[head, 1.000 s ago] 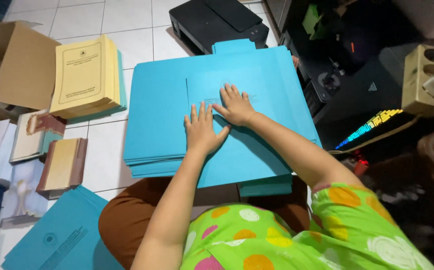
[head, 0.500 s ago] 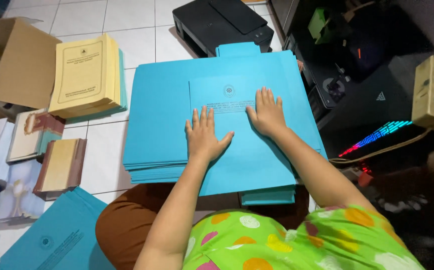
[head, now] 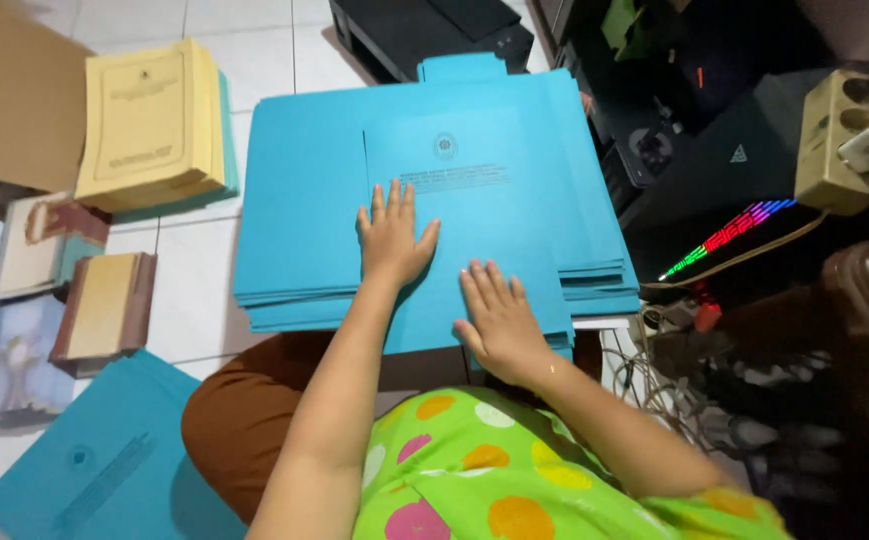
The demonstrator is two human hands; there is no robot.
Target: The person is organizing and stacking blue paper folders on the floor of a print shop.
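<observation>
Head camera, looking down, shows both hands lying flat and open, fingers spread, on a blue folded cover sheet (head: 475,200) that tops a stack of blue card folders (head: 295,210) at the centre of the scene. The left hand (head: 393,235) presses palm-down on the middle of the sheet, just below a small round emblem and dark lines of print. The right hand (head: 500,320) rests nearer, by the sheet's near right edge, gripping nothing. The stack's layered edges fan out on the right and near sides.

Far left, a cardboard box (head: 15,100) stands on the white tiled floor (head: 245,50); just right of it sits a pile of yellow booklets (head: 150,125) with a small emblem and dark print on the cover, over a few blue sheets. Nearer on the left lie two bound books (head: 105,305) with brown spines. At the near left corner lies another blue folder pile (head: 85,470). Far centre is a black printer (head: 425,30). Far right, a beige power strip (head: 840,135) holds a white plug, above a glowing rainbow-lit strip (head: 730,235).
</observation>
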